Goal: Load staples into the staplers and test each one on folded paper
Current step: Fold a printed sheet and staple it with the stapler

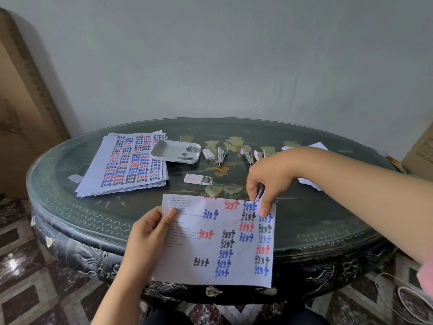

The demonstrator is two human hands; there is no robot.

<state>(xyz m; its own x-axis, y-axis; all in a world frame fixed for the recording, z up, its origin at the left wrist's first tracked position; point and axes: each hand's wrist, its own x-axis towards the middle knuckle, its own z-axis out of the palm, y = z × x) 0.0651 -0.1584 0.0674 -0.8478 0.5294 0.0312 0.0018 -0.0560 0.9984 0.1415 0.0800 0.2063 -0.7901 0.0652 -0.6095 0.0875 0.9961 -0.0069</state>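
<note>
A folded sheet of paper (215,242) covered in red, blue and black "test" words is held over the table's near edge. My left hand (150,233) pinches its left edge, thumb on top. My right hand (269,181) grips a small purple stapler (260,194) at the sheet's top right corner, thumb pressing down on the paper. Three more staplers lie further back: a blue one (221,156), a purple one (247,156) and a pink one (259,154). An opened staple box (196,179) lies in the middle of the table.
A stack of printed "test" sheets (131,163) lies at the back left, beside a white tray (175,151) with staple strips. Another staple box (208,154) sits next to the tray. Folded papers (307,146) lie behind my right arm. Cardboard boxes stand at both sides.
</note>
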